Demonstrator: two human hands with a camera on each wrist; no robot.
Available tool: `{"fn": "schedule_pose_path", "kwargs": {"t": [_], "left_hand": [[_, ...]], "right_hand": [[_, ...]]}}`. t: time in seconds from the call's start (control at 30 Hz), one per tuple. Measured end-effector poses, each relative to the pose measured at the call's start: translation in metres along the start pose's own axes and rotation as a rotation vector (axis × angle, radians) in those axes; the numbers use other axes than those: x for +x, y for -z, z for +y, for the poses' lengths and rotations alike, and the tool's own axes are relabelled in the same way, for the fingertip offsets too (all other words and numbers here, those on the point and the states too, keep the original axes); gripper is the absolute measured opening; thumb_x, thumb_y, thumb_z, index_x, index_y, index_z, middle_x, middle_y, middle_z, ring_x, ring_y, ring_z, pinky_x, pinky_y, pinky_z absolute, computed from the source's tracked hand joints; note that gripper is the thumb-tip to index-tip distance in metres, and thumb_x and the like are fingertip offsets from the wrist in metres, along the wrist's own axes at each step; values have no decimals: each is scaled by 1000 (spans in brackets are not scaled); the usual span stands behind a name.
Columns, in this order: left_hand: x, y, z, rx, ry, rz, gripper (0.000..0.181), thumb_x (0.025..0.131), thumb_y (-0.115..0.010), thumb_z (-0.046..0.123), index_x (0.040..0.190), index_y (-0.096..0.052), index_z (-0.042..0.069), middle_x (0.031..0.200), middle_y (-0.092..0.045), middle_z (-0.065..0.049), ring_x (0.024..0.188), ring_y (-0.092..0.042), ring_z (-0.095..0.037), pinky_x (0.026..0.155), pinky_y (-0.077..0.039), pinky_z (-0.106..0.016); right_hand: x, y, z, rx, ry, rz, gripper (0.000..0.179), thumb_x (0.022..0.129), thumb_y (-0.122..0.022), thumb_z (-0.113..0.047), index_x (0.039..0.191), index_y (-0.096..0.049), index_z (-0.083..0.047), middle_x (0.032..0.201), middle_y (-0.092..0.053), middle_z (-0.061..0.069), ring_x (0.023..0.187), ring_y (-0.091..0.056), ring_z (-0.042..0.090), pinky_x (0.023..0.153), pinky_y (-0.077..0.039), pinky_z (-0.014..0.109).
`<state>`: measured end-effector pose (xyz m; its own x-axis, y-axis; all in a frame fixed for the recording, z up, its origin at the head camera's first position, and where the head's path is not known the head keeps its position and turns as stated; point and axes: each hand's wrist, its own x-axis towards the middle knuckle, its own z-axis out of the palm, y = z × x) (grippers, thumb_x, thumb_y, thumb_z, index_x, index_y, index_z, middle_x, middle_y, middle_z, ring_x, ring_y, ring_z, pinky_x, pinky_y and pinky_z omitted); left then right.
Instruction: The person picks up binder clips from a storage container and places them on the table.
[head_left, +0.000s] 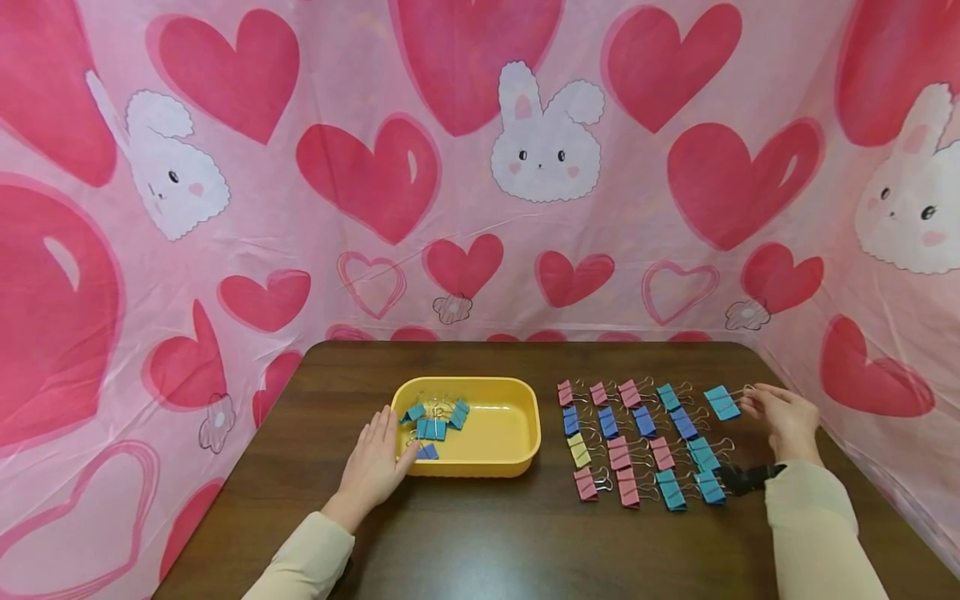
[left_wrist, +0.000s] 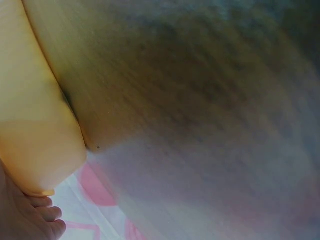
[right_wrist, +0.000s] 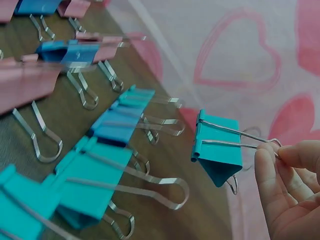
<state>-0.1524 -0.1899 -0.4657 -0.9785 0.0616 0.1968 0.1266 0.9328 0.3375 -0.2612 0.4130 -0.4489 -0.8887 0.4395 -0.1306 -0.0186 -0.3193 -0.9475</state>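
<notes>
At the table's right side my right hand [head_left: 783, 417] pinches a teal binder clip [head_left: 722, 402] by one wire handle, between thumb and fingers. The right wrist view shows that clip [right_wrist: 218, 145] hanging from the fingertips, apart from the rows beside it. My left hand [head_left: 375, 462] rests with straight fingers against the left end of a yellow tray [head_left: 495, 446]. Several teal clips [head_left: 431, 429] and a blue clip [head_left: 427, 452] lie in the tray's left half. In the left wrist view, the tray wall [left_wrist: 40, 115] and some curled-looking fingers [left_wrist: 47, 212] show at the left edge.
Rows of pink, blue, yellow and teal clips [head_left: 619, 452] lie right of the tray, handles mostly pointing right. A dark strap [head_left: 750, 478] crosses my right wrist close to the nearest teal clips. Behind the wooden table [head_left: 495, 533] hangs a pink heart-patterned cloth [head_left: 465, 217].
</notes>
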Motion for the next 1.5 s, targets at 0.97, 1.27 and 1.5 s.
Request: {"fn": "schedule_pose_path", "kwargs": {"t": [0.97,1.27,1.5], "left_hand": [[-1,2,1,1,2,-7,75,92,-46,46,140,-27,-9,145,-24,-26,133,-20,-39,106,-17,-50],[-1,2,1,3,8,-14,75,92,-46,46,140,-26,-9,146,-23,-25,134,-19,-39,107,-15,-49],[-1,2,1,1,-2,-14,76,92,-46,47,140,-26,-9,146,-23,-25,134,-19,-39,107,-16,-49]], "right_hand": [[-38,7,-6,-100,-211,-45,34,85,-56,5,57,-61,-14,60,-62,0,55,-65,16,57,-54,30],[-37,5,-25,-117,-84,-117,25,83,-66,-5,62,-63,-18,62,-63,-1,55,-65,15,55,-54,29],[-9,-5,-31,-218,68,-222,18,78,-73,-25,90,-60,-18,74,-66,-8,64,-67,12,58,-53,24]]}}
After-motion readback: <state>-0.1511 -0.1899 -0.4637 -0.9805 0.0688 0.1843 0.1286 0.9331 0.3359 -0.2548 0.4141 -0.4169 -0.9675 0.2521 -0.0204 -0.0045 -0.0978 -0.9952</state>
